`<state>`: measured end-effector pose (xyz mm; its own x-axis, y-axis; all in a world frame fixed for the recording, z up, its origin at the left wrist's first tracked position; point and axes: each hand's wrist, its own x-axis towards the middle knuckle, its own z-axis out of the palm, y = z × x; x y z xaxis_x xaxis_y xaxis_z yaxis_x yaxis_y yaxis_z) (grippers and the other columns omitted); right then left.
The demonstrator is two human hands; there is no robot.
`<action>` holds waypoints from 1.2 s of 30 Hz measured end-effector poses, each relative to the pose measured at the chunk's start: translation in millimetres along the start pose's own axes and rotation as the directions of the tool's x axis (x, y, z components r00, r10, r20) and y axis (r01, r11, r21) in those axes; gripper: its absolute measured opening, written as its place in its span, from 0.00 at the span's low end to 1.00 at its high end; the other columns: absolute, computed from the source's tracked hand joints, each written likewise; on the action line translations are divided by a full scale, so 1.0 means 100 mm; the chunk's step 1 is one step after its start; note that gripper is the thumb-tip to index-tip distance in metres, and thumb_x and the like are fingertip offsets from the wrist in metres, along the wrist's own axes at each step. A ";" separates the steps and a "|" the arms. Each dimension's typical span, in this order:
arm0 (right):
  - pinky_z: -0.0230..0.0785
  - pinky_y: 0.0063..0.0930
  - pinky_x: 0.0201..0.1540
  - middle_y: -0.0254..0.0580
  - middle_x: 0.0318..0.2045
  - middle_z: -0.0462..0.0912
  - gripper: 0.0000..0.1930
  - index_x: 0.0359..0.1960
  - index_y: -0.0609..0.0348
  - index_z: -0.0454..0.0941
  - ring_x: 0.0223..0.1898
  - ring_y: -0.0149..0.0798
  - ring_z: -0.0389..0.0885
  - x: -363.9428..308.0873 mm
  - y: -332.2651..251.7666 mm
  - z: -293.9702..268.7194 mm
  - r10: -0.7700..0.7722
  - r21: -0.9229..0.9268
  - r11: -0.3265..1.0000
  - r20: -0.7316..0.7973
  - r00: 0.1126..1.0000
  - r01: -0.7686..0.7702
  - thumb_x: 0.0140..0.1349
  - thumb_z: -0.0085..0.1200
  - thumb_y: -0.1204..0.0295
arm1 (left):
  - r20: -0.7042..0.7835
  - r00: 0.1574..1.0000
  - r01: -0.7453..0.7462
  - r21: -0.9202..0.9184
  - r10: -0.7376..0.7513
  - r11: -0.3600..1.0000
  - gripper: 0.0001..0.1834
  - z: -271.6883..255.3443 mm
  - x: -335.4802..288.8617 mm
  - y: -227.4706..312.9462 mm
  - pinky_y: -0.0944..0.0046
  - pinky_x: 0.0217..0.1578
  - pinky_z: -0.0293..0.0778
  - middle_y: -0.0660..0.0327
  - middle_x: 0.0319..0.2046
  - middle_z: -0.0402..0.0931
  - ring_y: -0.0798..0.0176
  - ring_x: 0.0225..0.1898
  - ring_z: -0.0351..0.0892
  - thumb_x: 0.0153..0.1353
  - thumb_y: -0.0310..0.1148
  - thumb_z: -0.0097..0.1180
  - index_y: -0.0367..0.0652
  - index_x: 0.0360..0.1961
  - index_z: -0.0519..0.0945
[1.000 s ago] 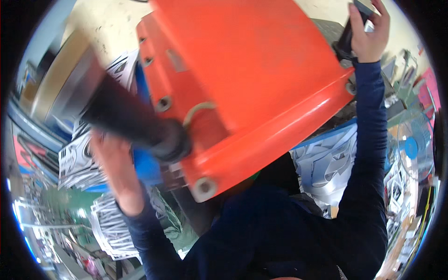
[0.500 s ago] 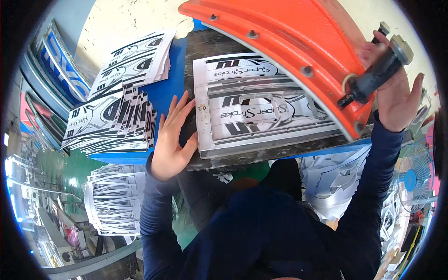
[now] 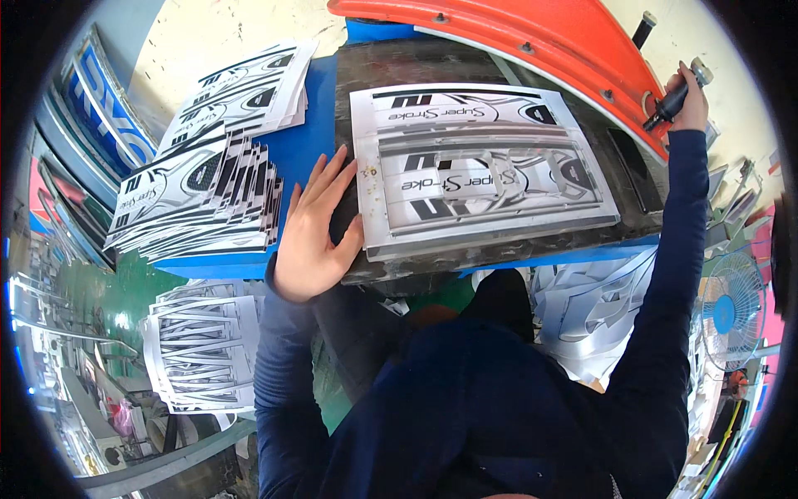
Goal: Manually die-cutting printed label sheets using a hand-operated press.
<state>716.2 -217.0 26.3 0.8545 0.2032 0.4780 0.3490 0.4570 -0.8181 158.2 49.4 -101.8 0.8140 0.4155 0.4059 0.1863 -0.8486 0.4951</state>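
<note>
My left hand [image 3: 317, 229] lies with fingers spread, its fingertips at the left edge of a clear cutting die [image 3: 490, 226]. The die, a transparent plate with raised blade outlines, rests on printed black-and-white sheets [image 3: 449, 98] on a dark, scuffed cutting board [image 3: 391, 62]. Far to the right, my right hand [image 3: 692, 106] is wrapped around a black handle [image 3: 672, 106]. That handle is fixed to the end of a big orange press arm [image 3: 565, 33], which stands beyond the die and apart from it.
Stacks of printed sheets [image 3: 195, 179] stand on a blue table [image 3: 303, 100] left of the board. Another sheet pile [image 3: 204, 353] sits lower left. Cut scrap [image 3: 586, 308] heaps below the table's right front edge. A blue fan [image 3: 731, 308] stands at the right.
The orange press arm has swung away to the far side, uncovering the right part of the die. My right hand has moved away with its handle; my left hand stays at the die's edge.
</note>
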 end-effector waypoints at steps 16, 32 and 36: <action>0.63 0.38 0.63 0.59 0.59 0.72 0.39 0.62 0.72 0.64 0.61 0.51 0.72 -1.09 0.10 0.48 -0.379 -0.762 0.346 0.421 0.824 0.548 0.59 0.63 0.53 | 0.040 0.999 0.021 0.055 -0.023 0.998 0.36 -0.05 0.01 0.08 0.34 0.69 0.46 0.48 0.72 0.57 0.40 0.74 0.51 0.55 0.29 0.53 0.39 0.69 0.65; 0.69 0.38 0.38 0.46 0.30 0.78 0.32 0.36 0.64 0.82 0.32 0.50 0.77 -2.54 -0.28 1.19 0.033 -0.317 0.561 0.932 0.362 0.765 0.35 0.79 0.52 | 0.067 0.998 0.013 0.083 -0.018 0.996 0.38 -0.04 0.00 0.05 0.30 0.67 0.49 0.51 0.73 0.55 0.42 0.73 0.54 0.57 0.35 0.54 0.39 0.70 0.62; 0.67 0.34 0.38 0.45 0.29 0.77 0.30 0.38 0.67 0.82 0.32 0.45 0.77 -2.49 -0.32 1.10 0.053 -0.363 0.681 0.890 0.452 0.636 0.39 0.78 0.56 | 0.078 0.997 0.018 0.082 -0.025 0.996 0.38 -0.04 -0.01 0.03 0.28 0.66 0.49 0.51 0.73 0.55 0.41 0.73 0.55 0.57 0.36 0.54 0.39 0.70 0.61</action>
<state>450.2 -187.2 -31.7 0.0620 0.8870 0.4575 0.9209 0.1259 -0.3689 155.7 47.5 -97.3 0.8496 0.4095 0.3324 0.2456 -0.8649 0.4378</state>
